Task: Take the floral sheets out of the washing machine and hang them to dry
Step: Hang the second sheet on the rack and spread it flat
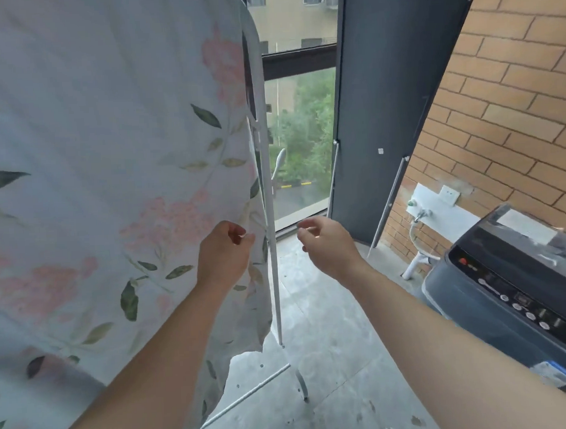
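Observation:
A white floral sheet [111,163] with pink flowers and green leaves hangs over a white drying rack [270,215], filling the left of the view. My left hand [225,252] is at the sheet's right edge, its fingers curled and pinching the fabric beside the rack's upright pole. My right hand [328,244] hovers in the air just right of the pole, fingers loosely curled, holding nothing. The dark grey top-loading washing machine [512,292] stands at the right with its lid down.
A tall window [300,132] lies ahead, with a dark panel [387,112] leaning beside it. A brick wall [513,90] with a tap and a socket runs along the right. The rack's foot bar [250,397] lies across the grey concrete floor [340,357].

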### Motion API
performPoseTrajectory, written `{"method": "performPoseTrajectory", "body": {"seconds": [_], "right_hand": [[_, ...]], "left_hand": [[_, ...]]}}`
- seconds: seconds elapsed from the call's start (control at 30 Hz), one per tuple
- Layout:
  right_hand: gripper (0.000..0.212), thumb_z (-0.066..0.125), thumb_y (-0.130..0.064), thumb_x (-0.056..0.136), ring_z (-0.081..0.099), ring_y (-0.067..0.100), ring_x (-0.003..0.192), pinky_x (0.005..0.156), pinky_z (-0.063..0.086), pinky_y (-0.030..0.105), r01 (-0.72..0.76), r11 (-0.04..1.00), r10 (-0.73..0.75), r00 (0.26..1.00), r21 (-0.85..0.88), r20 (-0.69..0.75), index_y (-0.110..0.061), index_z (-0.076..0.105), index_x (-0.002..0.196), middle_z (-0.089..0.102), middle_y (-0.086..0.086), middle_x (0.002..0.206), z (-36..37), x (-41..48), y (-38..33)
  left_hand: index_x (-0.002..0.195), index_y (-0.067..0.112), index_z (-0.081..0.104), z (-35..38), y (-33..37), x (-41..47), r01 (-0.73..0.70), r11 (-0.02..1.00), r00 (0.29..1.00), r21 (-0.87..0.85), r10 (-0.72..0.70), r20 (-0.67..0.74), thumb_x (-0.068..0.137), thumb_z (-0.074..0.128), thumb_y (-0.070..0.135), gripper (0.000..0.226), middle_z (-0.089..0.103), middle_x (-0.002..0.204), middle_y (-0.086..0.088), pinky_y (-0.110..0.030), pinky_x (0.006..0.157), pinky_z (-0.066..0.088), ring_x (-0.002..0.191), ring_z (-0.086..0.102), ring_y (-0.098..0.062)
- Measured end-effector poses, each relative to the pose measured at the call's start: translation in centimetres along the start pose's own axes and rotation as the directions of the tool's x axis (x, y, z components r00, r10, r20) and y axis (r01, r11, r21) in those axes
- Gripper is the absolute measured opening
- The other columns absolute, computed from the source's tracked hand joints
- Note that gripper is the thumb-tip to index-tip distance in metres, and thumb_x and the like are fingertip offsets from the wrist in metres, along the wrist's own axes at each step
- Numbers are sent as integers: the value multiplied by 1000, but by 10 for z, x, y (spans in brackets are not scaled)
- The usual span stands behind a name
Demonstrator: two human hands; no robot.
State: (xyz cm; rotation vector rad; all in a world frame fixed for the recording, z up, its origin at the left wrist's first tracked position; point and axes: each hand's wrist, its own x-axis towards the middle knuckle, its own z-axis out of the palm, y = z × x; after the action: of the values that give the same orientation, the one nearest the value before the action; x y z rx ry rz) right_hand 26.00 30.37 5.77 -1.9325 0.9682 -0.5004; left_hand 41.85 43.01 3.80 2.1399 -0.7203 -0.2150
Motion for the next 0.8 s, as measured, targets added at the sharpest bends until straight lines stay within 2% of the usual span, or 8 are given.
{"method": "performPoseTrajectory", "body": {"seconds": [0.17,0.27,0.33,0.43,0.53,0.63,0.73,0.8], "right_hand": [[24,55,-27,96,67,19,94,82,55,36,83,997,-79,975,-11,208,-19,70,113,70,-3,103,-23,64,19],[23,55,-26,96,67,19,96,85,55,36,137,990,-116,935,-39,334,-18,71,111,70,-4,101,-34,92,27],[23,55,-26,96,67,19,96,85,55,36,158,986,-129,915,-45,383,-19,72,111,69,-6,99,-38,112,28],[23,55,-25,96,66,19,94,83,57,38,156,987,-128,887,-29,444,-20,72,110,69,-6,100,-32,135,28],[24,54,-24,95,65,17,93,80,54,33,184,983,-157,865,-9,476,-20,72,110,69,-5,99,-19,157,24],[23,53,-20,96,63,17,90,78,53,33,183,983,-170,856,20,488,-17,72,108,69,-2,98,-5,181,18],[20,52,-15,97,60,18,78,66,49,32,66,992,-112,853,108,509,-17,71,99,69,7,96,9,201,16],[18,53,-14,98,61,17,76,61,48,29,28,987,-110,831,158,545,-19,70,95,70,7,96,18,214,15]], "left_hand": [[97,21,69,29,22,16,106,994,989,22,-103,-104,96,60,38,19,72,90,8,-32,75,52,78,71,-19],[100,26,71,42,35,15,172,981,967,-94,-186,-174,98,57,29,14,73,81,13,-17,57,47,57,68,-6],[110,29,68,48,45,16,200,967,946,-158,-233,-227,99,55,25,17,73,84,14,-10,49,43,53,67,-5],[123,28,65,49,53,20,257,951,917,-174,-296,-266,98,54,27,28,72,98,12,-15,52,46,56,69,-7],[128,25,63,49,51,32,282,933,884,-223,-343,-318,94,57,28,35,71,103,10,-14,50,47,57,71,-10],[132,28,55,48,42,46,291,911,849,-292,-387,-360,90,60,29,42,68,106,10,-26,61,55,59,72,-16],[129,35,49,51,31,59,297,910,818,-288,-398,-415,90,65,30,42,63,113,12,-38,78,59,81,73,-20],[122,35,48,54,26,66,283,924,791,-258,-376,-483,90,66,29,37,61,111,15,-34,81,55,90,70,-20]]}}
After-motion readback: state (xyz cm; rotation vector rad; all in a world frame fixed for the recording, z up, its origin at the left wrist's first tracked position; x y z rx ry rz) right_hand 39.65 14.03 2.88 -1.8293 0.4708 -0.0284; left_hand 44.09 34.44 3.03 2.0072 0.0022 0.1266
